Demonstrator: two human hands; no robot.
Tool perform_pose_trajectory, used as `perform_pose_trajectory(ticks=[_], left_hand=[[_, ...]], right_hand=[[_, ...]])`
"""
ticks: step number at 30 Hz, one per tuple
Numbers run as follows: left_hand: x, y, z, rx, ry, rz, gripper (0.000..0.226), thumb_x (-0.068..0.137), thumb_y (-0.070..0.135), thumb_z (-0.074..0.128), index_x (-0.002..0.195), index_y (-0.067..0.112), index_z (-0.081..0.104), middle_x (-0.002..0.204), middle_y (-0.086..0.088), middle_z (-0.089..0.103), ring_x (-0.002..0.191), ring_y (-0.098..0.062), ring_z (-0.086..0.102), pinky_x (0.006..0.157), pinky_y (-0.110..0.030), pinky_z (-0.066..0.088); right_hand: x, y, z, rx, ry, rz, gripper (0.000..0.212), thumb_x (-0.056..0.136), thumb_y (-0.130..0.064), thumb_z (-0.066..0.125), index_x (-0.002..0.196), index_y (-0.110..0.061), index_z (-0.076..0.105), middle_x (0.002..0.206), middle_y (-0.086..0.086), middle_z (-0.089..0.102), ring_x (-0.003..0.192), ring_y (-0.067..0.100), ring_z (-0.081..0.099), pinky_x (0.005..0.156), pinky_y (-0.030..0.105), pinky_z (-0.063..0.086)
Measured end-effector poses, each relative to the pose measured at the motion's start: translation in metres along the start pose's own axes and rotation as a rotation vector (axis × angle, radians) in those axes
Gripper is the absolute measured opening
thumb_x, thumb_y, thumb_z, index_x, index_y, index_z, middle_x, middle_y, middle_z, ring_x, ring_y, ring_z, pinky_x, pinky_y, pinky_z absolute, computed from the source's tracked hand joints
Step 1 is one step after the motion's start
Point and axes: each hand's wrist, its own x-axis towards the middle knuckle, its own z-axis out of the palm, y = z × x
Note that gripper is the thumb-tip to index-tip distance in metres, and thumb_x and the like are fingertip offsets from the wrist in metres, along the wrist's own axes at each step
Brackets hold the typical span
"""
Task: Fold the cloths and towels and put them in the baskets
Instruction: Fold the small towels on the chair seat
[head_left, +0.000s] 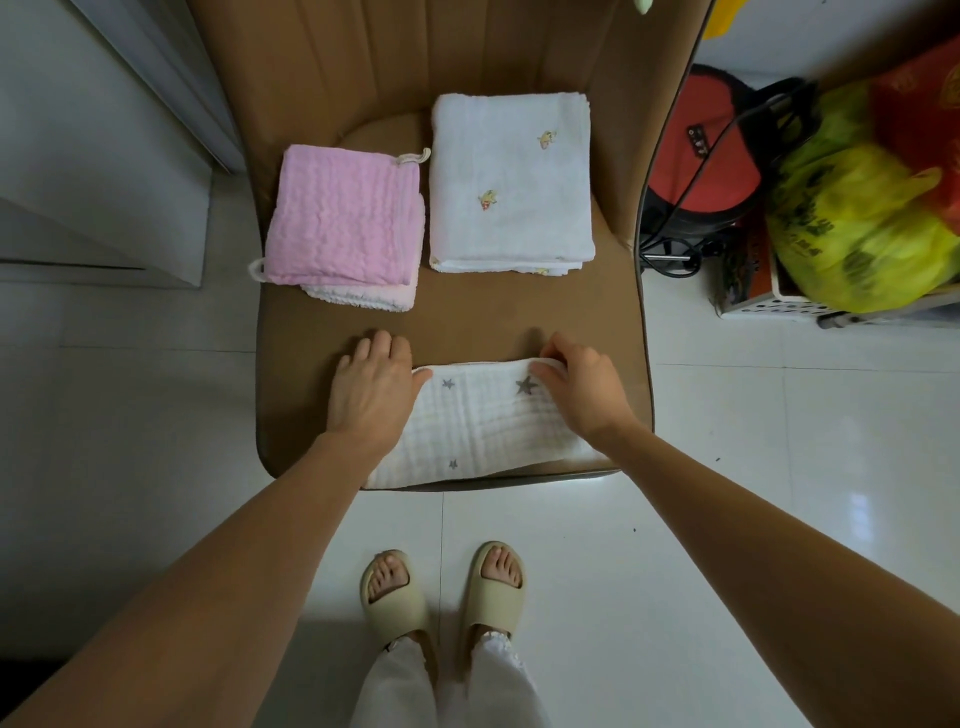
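Note:
A white cloth with grey stars (483, 426) lies folded at the front edge of a brown chair seat (467, 317). My left hand (371, 384) rests flat on the seat at the cloth's left end, thumb touching the far left corner. My right hand (576, 387) pinches the cloth's far right corner between thumb and fingers. Behind, a folded pink cloth (345, 218) sits on a smaller white and pink one at the left. A folded white towel with small yellow embroidery (511, 182) lies at the right. No basket is in view.
The chair back (415, 57) rises behind the towels. Right of the chair stand a red and black bag (706, 150), a yellow plastic bag (862, 223) on a white crate (774, 304), and cables. White tiled floor (779, 441) surrounds the chair; my sandalled feet stand below.

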Motion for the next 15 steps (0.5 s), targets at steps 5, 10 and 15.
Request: perform_pose_trajectory(ticks=[5, 10, 15], left_hand=[[0.003, -0.008, -0.004, -0.027, 0.021, -0.020, 0.038, 0.100, 0.041, 0.038, 0.117, 0.008, 0.042, 0.086, -0.005, 0.065, 0.066, -0.020, 0.062, 0.045, -0.025, 0.029], [-0.002, -0.011, -0.003, -0.411, 0.100, -0.300, 0.035, 0.097, 0.040, 0.046, 0.115, 0.010, 0.045, 0.105, -0.007, 0.059, 0.085, -0.022, 0.061, 0.057, -0.029, 0.039], [-0.037, -0.006, 0.008, -0.521, 0.140, -0.526, 0.041, 0.097, 0.046, 0.037, 0.109, 0.009, 0.050, 0.102, -0.009, 0.059, 0.091, -0.023, 0.059, 0.066, -0.028, 0.040]], right_hand=[[0.009, -0.003, 0.012, -0.083, 0.121, -0.004, 0.013, 0.095, -0.024, 0.050, 0.091, -0.012, 0.049, 0.083, 0.007, 0.063, 0.076, 0.027, 0.058, 0.063, 0.040, 0.049], [-0.002, -0.028, 0.037, -0.176, 0.398, -0.237, 0.020, 0.091, -0.012, 0.050, 0.111, -0.008, 0.053, 0.116, 0.011, 0.055, 0.106, 0.026, 0.045, 0.093, 0.040, 0.040], [-0.023, -0.017, 0.066, -0.299, 0.123, -0.550, 0.050, 0.096, -0.010, 0.040, 0.145, -0.005, 0.033, 0.154, 0.011, 0.030, 0.144, 0.023, 0.021, 0.119, 0.034, 0.011]])
